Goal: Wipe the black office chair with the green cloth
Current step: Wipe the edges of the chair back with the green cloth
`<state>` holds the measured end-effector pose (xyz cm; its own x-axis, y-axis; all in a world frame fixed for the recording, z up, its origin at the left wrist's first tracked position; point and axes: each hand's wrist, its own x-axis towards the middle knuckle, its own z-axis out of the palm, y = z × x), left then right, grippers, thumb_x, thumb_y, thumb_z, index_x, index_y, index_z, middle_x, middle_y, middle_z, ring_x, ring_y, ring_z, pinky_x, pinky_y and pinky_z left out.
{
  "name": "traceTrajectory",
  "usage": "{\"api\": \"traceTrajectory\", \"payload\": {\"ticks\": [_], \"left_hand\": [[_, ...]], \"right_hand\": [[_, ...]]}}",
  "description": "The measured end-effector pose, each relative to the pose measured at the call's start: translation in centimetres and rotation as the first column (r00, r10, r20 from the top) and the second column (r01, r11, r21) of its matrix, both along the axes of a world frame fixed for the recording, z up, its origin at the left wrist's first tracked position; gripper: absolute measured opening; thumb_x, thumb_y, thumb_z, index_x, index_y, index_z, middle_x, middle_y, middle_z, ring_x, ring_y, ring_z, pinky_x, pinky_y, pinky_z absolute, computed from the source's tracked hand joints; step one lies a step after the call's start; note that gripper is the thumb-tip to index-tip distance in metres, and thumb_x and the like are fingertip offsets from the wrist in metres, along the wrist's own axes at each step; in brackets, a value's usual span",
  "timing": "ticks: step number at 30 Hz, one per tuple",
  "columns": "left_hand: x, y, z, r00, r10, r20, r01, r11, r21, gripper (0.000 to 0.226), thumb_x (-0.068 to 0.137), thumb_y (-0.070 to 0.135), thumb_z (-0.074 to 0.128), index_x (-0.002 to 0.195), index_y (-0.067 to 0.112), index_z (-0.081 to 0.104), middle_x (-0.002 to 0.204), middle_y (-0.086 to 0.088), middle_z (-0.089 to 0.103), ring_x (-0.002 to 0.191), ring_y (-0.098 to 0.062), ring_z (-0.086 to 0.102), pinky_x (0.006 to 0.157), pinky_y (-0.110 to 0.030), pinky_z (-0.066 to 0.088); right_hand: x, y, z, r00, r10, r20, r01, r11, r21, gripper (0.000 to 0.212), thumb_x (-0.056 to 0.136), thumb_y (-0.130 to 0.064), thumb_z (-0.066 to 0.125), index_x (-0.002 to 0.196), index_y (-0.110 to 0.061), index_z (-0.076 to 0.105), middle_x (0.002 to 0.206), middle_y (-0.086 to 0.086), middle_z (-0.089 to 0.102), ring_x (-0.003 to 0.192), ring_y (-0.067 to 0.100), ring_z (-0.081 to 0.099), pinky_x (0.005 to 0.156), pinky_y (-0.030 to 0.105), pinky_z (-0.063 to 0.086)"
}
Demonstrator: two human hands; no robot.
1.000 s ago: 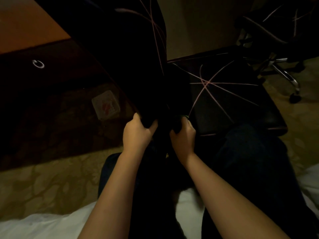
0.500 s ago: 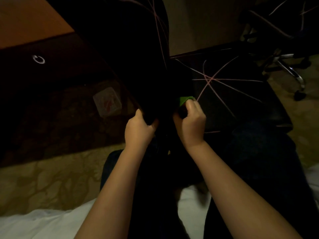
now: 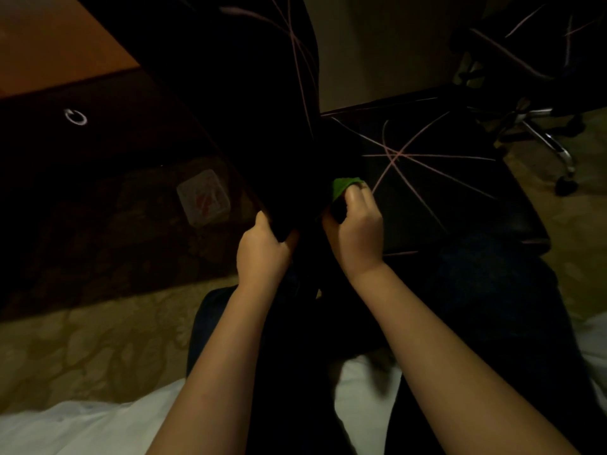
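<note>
Green cloth (image 3: 344,187) is poking from the right hand (image 3: 358,231), which is pinching it at the back edge of the chair (image 3: 460,198) seat. The left hand (image 3: 262,254) is gripping the backrest's (image 3: 249,126) lower edge. I'm thinking a flatter cloth, pressed along the pink lines (image 3: 399,156), would wipe cleaner.

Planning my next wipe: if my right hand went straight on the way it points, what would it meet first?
Likely the black office chair: the right hand, gripping the green cloth, points along the seat toward where it meets the backrest. Depth is dim and unclear.
</note>
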<state>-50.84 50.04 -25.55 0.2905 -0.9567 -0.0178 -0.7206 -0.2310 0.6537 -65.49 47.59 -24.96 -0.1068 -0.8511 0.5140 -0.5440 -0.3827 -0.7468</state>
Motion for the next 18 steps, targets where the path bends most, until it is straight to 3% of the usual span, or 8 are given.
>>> {"api": "traceTrajectory", "payload": {"ticks": [7, 11, 14, 18], "left_hand": [[-0.1, 0.5, 0.2, 0.997, -0.024, -0.075, 0.024, 1.000, -0.002, 0.046, 0.091, 0.041, 0.061, 0.127, 0.015, 0.049, 0.098, -0.003, 0.064, 0.085, -0.024, 0.062, 0.067, -0.039, 0.053], [-0.3, 0.6, 0.0, 0.995, -0.002, -0.098, 0.002, 1.000, -0.005, 0.045, 0.091, 0.043, 0.062, 0.126, 0.018, 0.049, 0.095, 0.006, 0.060, 0.086, -0.016, 0.060, 0.066, -0.031, 0.048], [-0.2, 0.6, -0.2, 0.995, -0.004, -0.098, 0.003, 1.000, -0.014, 0.044, 0.091, 0.044, 0.061, 0.124, 0.018, 0.050, 0.095, 0.003, 0.062, 0.084, -0.017, 0.061, 0.066, -0.033, 0.050], [-0.1, 0.4, -0.8, 0.996, 0.007, -0.090, -0.009, 1.000, -0.026, 0.035, 0.088, 0.049, 0.060, 0.112, 0.028, 0.046, 0.090, 0.010, 0.060, 0.081, -0.011, 0.060, 0.060, -0.029, 0.047]], "right_hand": [[-0.4, 0.3, -4.0, 0.997, -0.002, 0.080, -0.015, 0.979, 0.203, 0.019, 0.081, -0.004, 0.070, 0.095, 0.004, 0.059, 0.097, 0.019, 0.059, 0.079, 0.027, 0.059, 0.065, 0.016, 0.035], [0.0, 0.6, -7.6, 0.977, 0.049, 0.208, -0.137, 0.889, 0.436, 0.025, 0.081, -0.001, 0.068, 0.105, -0.005, 0.066, 0.102, 0.007, 0.068, 0.094, 0.017, 0.065, 0.079, 0.023, 0.051], [0.5, 0.3, -8.8, 0.957, 0.005, 0.292, -0.146, 0.874, 0.463, 0.023, 0.079, 0.003, 0.067, 0.090, -0.018, 0.066, 0.083, -0.010, 0.066, 0.077, -0.006, 0.062, 0.068, 0.010, 0.046], [0.8, -0.2, -8.9, 0.914, 0.002, 0.405, -0.229, 0.828, 0.512, 0.028, 0.080, -0.001, 0.071, 0.100, -0.019, 0.065, 0.090, -0.009, 0.067, 0.085, 0.002, 0.064, 0.068, 0.004, 0.046]]}}
